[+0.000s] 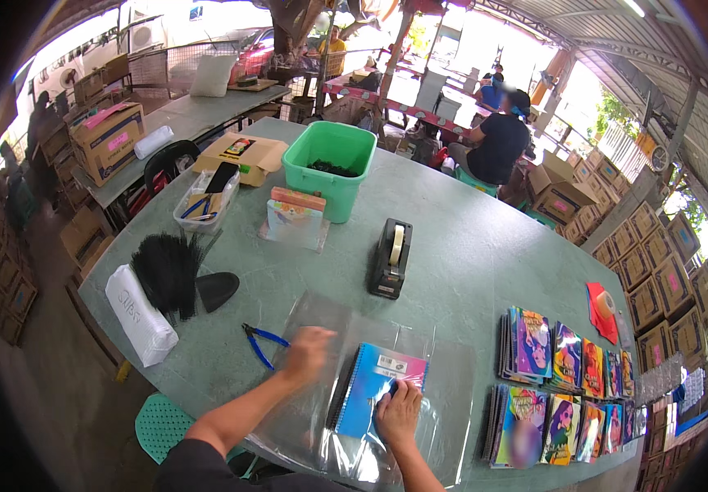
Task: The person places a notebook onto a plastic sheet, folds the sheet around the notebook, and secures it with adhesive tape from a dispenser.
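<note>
A spiral notebook (362,414) with a blue and pink cover lies on clear plastic sheets (448,373) at the near edge of the table. My right hand (400,407) rests on its cover, fingers slightly bent and a little apart. A dark patch shows by those fingertips; I cannot make out what it is. Left of the notebook, my left hand (309,354) is over the plastic, its fingers smeared by motion. Blue-handled pliers (262,343) lie just beyond my left wrist. A black tape dispenser (391,258) stands farther back.
Stacked colourful notebooks (526,344) fill the right side, near a tape roll (605,305). Black strips (169,271) and a white wrapped pack (139,316) lie at left. Behind are a green bin (329,168), a clear tub (206,205) and a carton (243,156). A person (497,135) sits beyond.
</note>
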Demonstrator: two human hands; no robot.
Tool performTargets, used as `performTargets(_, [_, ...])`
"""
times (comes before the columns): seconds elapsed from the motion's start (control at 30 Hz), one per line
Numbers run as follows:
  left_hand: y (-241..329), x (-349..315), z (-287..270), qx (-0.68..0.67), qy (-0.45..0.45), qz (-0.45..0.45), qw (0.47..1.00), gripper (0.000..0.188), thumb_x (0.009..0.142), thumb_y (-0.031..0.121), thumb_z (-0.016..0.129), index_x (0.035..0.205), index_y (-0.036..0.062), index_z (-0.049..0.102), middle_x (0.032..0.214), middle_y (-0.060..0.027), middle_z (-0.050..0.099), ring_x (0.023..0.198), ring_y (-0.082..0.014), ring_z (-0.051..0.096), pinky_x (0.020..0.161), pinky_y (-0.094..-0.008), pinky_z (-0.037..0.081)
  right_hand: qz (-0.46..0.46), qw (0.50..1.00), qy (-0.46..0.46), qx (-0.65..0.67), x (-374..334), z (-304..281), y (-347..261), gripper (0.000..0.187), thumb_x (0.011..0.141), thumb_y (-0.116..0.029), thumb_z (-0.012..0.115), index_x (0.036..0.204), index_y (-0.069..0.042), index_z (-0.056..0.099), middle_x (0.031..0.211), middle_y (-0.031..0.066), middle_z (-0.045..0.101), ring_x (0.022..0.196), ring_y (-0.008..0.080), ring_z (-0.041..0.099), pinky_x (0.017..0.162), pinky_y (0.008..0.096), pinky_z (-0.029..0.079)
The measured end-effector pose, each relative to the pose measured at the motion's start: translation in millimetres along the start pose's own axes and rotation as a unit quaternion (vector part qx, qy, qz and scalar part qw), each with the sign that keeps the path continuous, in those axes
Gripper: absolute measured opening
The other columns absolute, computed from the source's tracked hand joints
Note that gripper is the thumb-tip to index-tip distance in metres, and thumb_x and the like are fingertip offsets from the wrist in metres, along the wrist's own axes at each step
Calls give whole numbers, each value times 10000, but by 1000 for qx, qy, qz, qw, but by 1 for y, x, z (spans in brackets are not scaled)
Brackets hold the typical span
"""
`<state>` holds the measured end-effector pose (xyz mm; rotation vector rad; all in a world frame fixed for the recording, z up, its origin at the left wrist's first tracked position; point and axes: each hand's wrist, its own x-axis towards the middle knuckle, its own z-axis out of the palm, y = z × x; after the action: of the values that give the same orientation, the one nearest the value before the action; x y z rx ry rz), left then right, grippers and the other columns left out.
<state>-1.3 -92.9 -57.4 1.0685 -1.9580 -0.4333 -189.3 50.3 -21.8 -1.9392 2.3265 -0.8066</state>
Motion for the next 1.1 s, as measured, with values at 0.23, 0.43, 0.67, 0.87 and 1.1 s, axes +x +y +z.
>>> performTargets(0.23, [-82,27,-53,264,14,26,964,198,703,35,587,894,44,642,944,-135,582,957,-310,533,835,-402,434,19,989,-137,-45,1,5,2,709,901,-439,369,1380,71,256,1465,236,206,1382,359,140,1120,444,79])
performTargets(0.43, [13,131,96,-25,-249,169,953,333,699,58,626,1030,62,592,894,-149,605,937,-314,585,813,-392,478,7,991,-128,-45,5,6,3,690,913,-429,383,1380,65,266,1453,244,233,1370,373,176,1110,469,117])
performTargets(0.67, [59,143,216,-124,-575,225,776,510,683,324,732,1074,62,536,1012,-171,609,942,-326,585,794,-398,470,0,992,-124,-31,4,4,-5,689,917,-449,366,1378,55,276,1452,226,247,1366,364,190,1112,465,120])
performTargets(0.87, [6,166,93,104,-600,65,790,484,678,416,738,967,60,583,913,-137,652,890,-288,621,754,-387,481,25,990,-124,-59,5,0,6,680,920,-438,365,1381,53,270,1459,217,236,1376,341,169,1119,441,104])
performTargets(1.1, [-60,124,-35,-38,-429,-109,896,337,696,238,770,923,48,608,789,-77,645,644,-170,609,555,-326,477,-6,993,-95,-68,4,4,-1,681,902,-413,388,1371,69,278,1446,235,253,1369,355,182,1119,439,90])
